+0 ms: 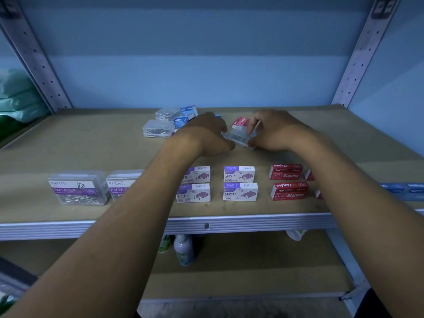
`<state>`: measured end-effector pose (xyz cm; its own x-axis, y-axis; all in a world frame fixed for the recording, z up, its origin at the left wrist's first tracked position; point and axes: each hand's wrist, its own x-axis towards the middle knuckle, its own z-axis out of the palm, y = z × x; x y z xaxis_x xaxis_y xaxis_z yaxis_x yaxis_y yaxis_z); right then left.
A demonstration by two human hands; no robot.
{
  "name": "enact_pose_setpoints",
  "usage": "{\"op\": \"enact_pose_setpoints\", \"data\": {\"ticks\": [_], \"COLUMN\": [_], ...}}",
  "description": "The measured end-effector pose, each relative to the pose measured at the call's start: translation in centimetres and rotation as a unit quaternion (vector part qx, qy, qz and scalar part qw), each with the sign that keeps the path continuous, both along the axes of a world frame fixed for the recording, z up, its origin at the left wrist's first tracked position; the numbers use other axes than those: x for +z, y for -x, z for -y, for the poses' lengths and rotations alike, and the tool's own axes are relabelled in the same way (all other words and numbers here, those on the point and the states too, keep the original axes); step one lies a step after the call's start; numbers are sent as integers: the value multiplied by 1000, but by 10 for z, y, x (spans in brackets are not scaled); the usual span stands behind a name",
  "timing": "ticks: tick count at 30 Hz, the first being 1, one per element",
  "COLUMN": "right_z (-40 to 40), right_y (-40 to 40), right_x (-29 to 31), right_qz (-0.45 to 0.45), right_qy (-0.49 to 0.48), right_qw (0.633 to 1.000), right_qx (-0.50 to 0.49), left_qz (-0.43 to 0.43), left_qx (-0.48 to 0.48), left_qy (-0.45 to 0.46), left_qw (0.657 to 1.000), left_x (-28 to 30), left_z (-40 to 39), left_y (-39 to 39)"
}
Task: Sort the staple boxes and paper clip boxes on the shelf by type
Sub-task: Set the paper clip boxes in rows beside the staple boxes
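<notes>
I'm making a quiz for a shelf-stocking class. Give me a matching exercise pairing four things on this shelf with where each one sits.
Things:
1. labelled clear paper clip box
2. purple and white staple boxes
3. red staple boxes
4. unlabelled clear box

Places:
A. front row, middle
B. mid-shelf, held between the left hand and right hand
C. front row, far left
D. front row, right of the purple ones

Pairs: 1-C, 2-A, 3-D, 4-B

Both hands (207, 136) (274, 131) grip one clear box (238, 137) (mid-shelf).
</notes>
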<state>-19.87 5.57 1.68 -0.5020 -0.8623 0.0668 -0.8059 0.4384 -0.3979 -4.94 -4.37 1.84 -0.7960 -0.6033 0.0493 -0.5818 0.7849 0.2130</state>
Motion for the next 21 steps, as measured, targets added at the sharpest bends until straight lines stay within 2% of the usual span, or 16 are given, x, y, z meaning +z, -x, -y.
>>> {"op": "enact_pose_setpoints", "data": {"ticks": [6, 12, 17, 21], "right_z": [-16, -29, -37, -40], "right_y": [5, 8, 16, 26], "right_x": [2, 7, 9, 6], "right_qz": [33, 54, 117, 185], "right_qy": [-1, 4, 28, 48], "right_qw": [999, 998, 992, 981], "right_qx": [7, 24, 24, 19], "left_qz": [6, -28, -55, -63], "left_qx": [-7, 0, 56, 61], "left_qy": [-10, -15, -7, -29], "left_qw": [1000, 999, 997, 996], "left_x": [3, 3, 0, -3], "left_z": [-13, -23, -19, -12], "left_y": [-6, -9, -9, -8]}}
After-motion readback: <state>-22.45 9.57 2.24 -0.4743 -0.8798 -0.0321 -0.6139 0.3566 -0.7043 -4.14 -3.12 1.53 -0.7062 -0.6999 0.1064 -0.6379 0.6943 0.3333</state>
